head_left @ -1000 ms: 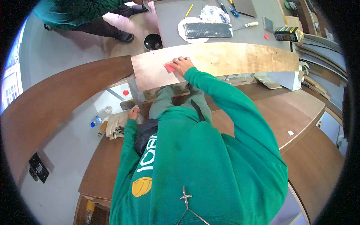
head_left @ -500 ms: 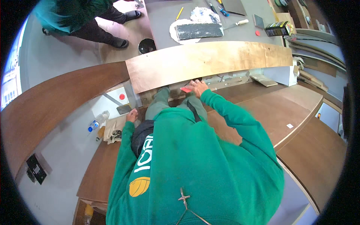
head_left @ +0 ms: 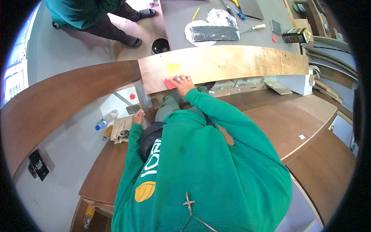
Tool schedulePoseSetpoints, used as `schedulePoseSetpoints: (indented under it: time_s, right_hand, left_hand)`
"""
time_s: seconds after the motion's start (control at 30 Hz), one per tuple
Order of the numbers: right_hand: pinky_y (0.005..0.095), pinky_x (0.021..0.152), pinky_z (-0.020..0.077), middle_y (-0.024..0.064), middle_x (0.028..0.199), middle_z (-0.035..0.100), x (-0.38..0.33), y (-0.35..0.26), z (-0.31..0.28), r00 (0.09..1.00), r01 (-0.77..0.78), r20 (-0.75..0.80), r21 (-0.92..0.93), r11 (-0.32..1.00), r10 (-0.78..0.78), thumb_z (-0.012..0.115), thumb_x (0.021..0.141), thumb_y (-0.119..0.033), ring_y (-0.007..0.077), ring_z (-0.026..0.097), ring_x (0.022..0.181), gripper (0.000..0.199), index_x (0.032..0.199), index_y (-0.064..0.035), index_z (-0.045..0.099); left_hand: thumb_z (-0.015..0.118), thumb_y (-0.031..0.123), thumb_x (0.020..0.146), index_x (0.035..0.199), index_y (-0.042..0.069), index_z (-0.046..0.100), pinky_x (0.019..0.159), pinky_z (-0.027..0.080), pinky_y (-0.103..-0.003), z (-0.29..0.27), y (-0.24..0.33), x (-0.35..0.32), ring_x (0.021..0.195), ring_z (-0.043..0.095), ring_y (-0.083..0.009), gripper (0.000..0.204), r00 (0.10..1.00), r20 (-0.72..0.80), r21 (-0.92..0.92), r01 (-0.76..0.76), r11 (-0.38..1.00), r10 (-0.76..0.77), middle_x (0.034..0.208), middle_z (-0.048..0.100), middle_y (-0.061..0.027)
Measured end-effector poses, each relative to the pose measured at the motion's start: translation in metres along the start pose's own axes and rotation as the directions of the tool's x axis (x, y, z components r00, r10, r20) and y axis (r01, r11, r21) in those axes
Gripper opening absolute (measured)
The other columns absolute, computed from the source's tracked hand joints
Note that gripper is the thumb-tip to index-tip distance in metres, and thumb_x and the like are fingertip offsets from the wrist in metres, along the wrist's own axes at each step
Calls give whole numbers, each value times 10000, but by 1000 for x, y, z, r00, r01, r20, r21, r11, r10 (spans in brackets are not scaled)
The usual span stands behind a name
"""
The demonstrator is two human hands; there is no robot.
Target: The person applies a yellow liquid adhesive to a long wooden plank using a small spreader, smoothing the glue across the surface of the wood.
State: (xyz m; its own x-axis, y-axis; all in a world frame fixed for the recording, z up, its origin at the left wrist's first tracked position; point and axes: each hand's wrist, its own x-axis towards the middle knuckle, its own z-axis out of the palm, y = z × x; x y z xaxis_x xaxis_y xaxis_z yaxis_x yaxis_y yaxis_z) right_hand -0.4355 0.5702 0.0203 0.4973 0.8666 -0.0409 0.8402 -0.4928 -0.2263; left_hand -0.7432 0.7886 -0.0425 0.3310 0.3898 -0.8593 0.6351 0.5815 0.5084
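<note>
One red pad (head_left: 169, 84) juts left from the right grip (head_left: 182, 84).

Clothing of the person, seen from above. A loose green long-sleeved sweatshirt (head_left: 208, 170) covers the torso and both arms; its matching green cuffs end at the wrists, leaving the left hand (head_left: 138, 116) and the right hand (head_left: 183, 84) bare. Bold white printed lettering (head_left: 152, 164) runs along the left side of the chest, beside a rounded yellow emblem with dark curved lines (head_left: 145, 191). A silvery metal cross pendant (head_left: 188, 202) hangs on a thin neck cord (head_left: 204, 225). Grey-green trousers (head_left: 168, 110) clothe the legs; a dark fabric item (head_left: 148, 142), of unclear kind, lies at the left hip.
</note>
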Motion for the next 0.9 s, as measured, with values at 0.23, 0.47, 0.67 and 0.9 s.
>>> schedulePoseSetpoints:
  time_s: [0.23, 0.47, 0.67, 0.9]
  right_hand:
    - [510, 843, 471, 108, 1252, 517, 24, 76, -24, 796, -582, 154, -69, 810, 585, 517, 862, -214, 319, 517, 1129, 425, 1286, -194, 491]
    - [539, 864, 445, 116, 1267, 520, 66, -10, -1, 879, -434, 195, -47, 900, 434, 470, 887, -237, 312, 522, 1144, 387, 1263, -143, 479]
    - [471, 839, 450, 69, 1163, 546, 82, -20, -19, 975, -157, 159, -18, 987, 158, 504, 858, -194, 262, 537, 1082, 328, 1178, -211, 575]
    - [436, 837, 428, 24, 1123, 588, 59, 25, -25, 963, 219, 177, -60, 974, -205, 480, 880, -209, 222, 547, 1057, 273, 1126, -221, 596]
  left_hand:
    - [609, 308, 912, 1250, 52, 543, 442, 326, -214, -13, -34, 5, 520, 423, -59, 429, 987, 142, 214, 44, 976, -75, 744, 538, 25]
    - [630, 349, 896, 1282, 58, 539, 568, 431, -216, 4, -8, 2, 707, 551, -85, 492, 996, 62, 107, 53, 993, -60, 856, 607, -5]
    - [607, 345, 905, 1271, 62, 557, 625, 471, -229, -26, -28, 18, 844, 609, -122, 466, 998, 56, 108, 0, 994, -6, 982, 647, -28]
    - [607, 287, 908, 1238, 66, 578, 560, 441, -232, -44, -43, 10, 774, 577, -88, 398, 988, 97, 134, 103, 986, -116, 918, 617, -3]
